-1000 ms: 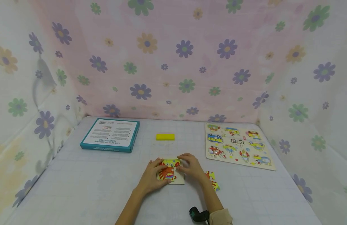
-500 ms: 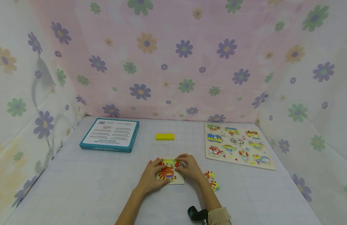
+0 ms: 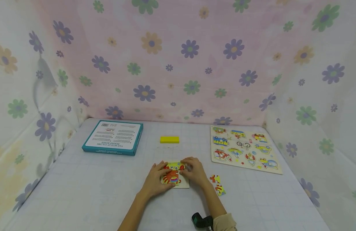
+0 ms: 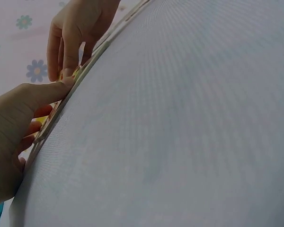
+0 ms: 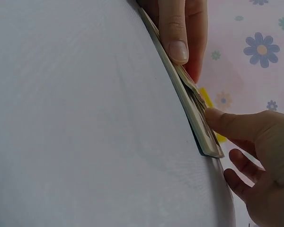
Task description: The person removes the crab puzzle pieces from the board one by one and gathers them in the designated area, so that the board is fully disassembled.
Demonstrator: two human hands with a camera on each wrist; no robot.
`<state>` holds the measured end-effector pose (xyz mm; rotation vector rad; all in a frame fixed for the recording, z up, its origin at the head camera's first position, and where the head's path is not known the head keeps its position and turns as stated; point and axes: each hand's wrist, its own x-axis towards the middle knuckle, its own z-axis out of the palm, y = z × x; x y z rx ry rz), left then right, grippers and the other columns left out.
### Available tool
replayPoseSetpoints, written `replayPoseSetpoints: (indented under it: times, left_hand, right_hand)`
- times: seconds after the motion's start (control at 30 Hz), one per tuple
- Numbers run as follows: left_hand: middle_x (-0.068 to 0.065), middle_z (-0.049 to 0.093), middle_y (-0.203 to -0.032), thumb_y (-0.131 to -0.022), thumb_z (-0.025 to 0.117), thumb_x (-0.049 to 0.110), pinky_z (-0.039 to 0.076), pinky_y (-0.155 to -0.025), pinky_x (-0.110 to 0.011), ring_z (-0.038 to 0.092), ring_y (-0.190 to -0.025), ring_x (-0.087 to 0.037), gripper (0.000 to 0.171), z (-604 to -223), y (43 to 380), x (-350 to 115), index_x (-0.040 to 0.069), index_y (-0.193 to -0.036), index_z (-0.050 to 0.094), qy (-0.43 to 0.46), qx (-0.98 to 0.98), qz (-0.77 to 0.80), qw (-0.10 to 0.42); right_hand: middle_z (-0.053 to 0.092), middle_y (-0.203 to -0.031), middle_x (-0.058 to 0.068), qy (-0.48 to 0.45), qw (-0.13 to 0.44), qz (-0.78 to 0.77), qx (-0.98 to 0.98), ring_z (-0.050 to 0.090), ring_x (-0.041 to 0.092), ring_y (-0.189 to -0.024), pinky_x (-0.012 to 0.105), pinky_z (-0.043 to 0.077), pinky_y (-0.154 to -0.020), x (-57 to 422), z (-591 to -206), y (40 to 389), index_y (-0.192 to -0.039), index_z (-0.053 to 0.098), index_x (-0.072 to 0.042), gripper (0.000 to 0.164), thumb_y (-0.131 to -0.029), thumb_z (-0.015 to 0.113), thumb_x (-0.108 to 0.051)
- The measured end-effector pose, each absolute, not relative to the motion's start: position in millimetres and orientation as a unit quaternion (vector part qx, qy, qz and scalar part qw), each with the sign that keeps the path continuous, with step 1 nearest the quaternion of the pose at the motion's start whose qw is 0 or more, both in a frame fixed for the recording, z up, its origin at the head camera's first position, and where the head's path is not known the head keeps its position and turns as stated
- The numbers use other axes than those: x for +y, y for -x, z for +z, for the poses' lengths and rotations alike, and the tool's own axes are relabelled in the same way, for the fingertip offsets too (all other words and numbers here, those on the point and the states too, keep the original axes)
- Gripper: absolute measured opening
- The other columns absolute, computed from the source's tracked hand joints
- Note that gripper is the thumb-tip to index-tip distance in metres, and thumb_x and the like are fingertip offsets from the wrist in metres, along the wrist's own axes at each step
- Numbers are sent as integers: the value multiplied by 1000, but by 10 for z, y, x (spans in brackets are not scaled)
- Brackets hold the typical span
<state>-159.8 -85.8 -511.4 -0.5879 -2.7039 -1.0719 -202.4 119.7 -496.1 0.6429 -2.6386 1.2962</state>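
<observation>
A small wooden jigsaw board (image 3: pixel 185 183) with a crab picture (image 3: pixel 170 177) lies in front of me in the head view, its lower right part bare. My left hand (image 3: pixel 155 181) holds its left side, thumb along the near edge and fingers over the crab pieces. At the upper right corner my right hand (image 3: pixel 196 171) pinches a jigsaw piece (image 3: pixel 182 167) between thumb and forefinger. Two loose jigsaw pieces, one upper (image 3: pixel 214 179) and one lower (image 3: pixel 220 190), lie beside the right forearm. Edge-on in the right wrist view, the crab pieces (image 5: pixel 191 84) sit slightly raised on the board.
A teal box (image 3: pixel 111 137) stands at the back left. Behind the jigsaw lies a yellow block (image 3: pixel 169 140). A wooden peg puzzle with vehicles (image 3: pixel 243 154) occupies the back right. Near the right wrist is a black device (image 3: pixel 201 221). Flowered cloth (image 3: pixel 178 80) encloses the table.
The right hand has shifted very slightly left at the upper right corner, and its forearm now uncovers more of the loose pieces. The left hand keeps its hold.
</observation>
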Motion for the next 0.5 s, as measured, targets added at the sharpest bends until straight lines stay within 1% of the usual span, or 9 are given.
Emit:
replayPoseSetpoints:
  times: [0.17, 0.37, 0.5]
  left_hand:
    - [-13, 54, -132, -70, 79, 37, 22, -112, -53, 41, -131, -32, 52, -5115, 1593, -856, 8, -112, 69, 197, -908, -360, 86]
    - [-12, 54, -132, -71, 79, 38, 22, -112, -54, 41, -132, -31, 54, -5118, 1598, -853, 8, -114, 68, 198, -908, -357, 89]
    - [-12, 53, -134, -72, 77, 39, 23, -112, -53, 40, -132, -31, 57, -5113, 1603, -851, 8, -118, 66, 202, -913, -343, 87]
  right_hand:
    - [68, -103, 12, -203, 49, 449, -869, 61, 28, -98, 41, 49, -86, 1216, -4961, 2007, -103, 68, 1, 32, -75, 78, -9]
    - [67, -103, 13, -206, 38, 448, -869, 61, 28, -96, 39, 51, -84, 1218, -4967, 2019, -103, 68, 1, 29, -77, 76, -10]
    - [65, -106, 14, -208, 35, 445, -870, 59, 30, -99, 42, 49, -86, 1201, -4957, 2025, -103, 68, 1, 30, -75, 77, -6]
